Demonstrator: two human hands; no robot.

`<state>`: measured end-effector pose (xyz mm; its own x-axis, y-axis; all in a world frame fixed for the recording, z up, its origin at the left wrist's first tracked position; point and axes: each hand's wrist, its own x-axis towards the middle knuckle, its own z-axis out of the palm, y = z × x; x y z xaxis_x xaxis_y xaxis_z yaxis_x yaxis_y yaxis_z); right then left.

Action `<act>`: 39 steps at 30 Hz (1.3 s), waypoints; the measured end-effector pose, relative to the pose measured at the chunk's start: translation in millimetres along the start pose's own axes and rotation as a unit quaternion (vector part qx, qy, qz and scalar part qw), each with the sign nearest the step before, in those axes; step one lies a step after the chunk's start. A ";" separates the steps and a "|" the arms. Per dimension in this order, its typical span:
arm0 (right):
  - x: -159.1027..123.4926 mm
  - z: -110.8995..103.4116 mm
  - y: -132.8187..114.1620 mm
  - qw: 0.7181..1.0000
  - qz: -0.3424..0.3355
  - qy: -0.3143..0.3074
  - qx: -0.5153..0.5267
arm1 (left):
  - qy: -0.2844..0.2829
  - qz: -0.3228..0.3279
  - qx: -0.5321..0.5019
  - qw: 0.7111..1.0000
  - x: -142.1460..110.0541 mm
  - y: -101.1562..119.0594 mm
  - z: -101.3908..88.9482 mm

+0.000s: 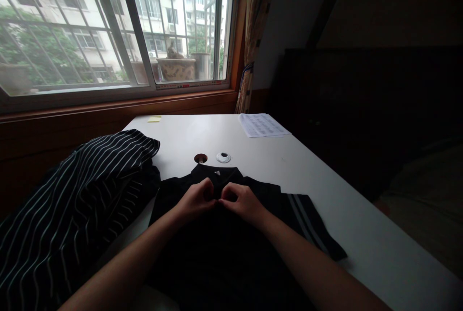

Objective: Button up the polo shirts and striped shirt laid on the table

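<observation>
A black shirt (231,248) lies flat on the white table (325,190), collar away from me, with grey stripes on its right sleeve. My left hand (197,200) and my right hand (242,200) meet just below the collar, fingers curled and pinching the fabric at the placket. Both hands touch each other at the fingertips.
A striped dark garment (72,205) is piled at the table's left. Beyond the collar are a round cable hole (200,158) and its loose cap (223,157). A printed sheet (262,125) and a yellow note (154,119) lie near the window side.
</observation>
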<state>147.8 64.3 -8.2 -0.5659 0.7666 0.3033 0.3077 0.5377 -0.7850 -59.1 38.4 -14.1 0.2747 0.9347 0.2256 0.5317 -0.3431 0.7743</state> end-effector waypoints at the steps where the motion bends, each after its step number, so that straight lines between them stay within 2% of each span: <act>1: 0.2 0.2 0.1 1.000 0.003 0.001 -0.003 | 0.005 0.003 0.009 1.000 -0.4 1.1 1.9; 7: 0.8 1.5 3.0 1.000 0.009 0.002 0.006 | 0.020 0.002 0.012 1.000 -2.3 7.1 8.5; 14: 0.4 -2.2 -1.0 1.000 0.006 0.008 0.004 | 0.012 -0.018 -0.035 0.999 -1.6 11.4 -2.6; 20: 0.7 -5.4 -0.2 0.994 -0.030 0.100 -0.014 | -0.010 0.001 -0.056 0.998 -0.6 8.4 -6.6; 23: 2.3 -5.1 3.8 0.996 -0.047 0.063 -0.043 | -0.026 0.009 -0.071 0.997 -0.7 7.1 -8.5; 25: 3.2 -4.5 5.6 0.996 -0.057 0.027 -0.061 | -0.018 0.014 -0.076 0.997 -0.1 5.7 -10.2; 27: 3.5 -4.2 6.3 0.996 -0.056 0.017 -0.071 | 0.014 0.028 -0.053 0.998 1.3 2.8 -11.9; 30: 3.0 -5.0 5.9 0.996 -0.048 0.034 -0.073 | 0.055 0.070 0.054 0.995 3.5 -4.5 -13.4; 34: 2.0 -6.8 4.5 0.994 -0.052 0.064 -0.068 | 0.026 0.099 0.169 0.980 4.5 -12.9 -11.6; 39: 1.5 -7.6 2.1 0.991 -0.061 0.099 -0.061 | 0.033 0.082 0.217 0.972 4.7 -15.7 -10.1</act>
<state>153.4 69.3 -5.3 -0.4467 0.7411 0.5012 0.3429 0.6593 -0.6692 -74.2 49.1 -19.2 0.3390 0.8635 0.3736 0.7768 -0.4809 0.4066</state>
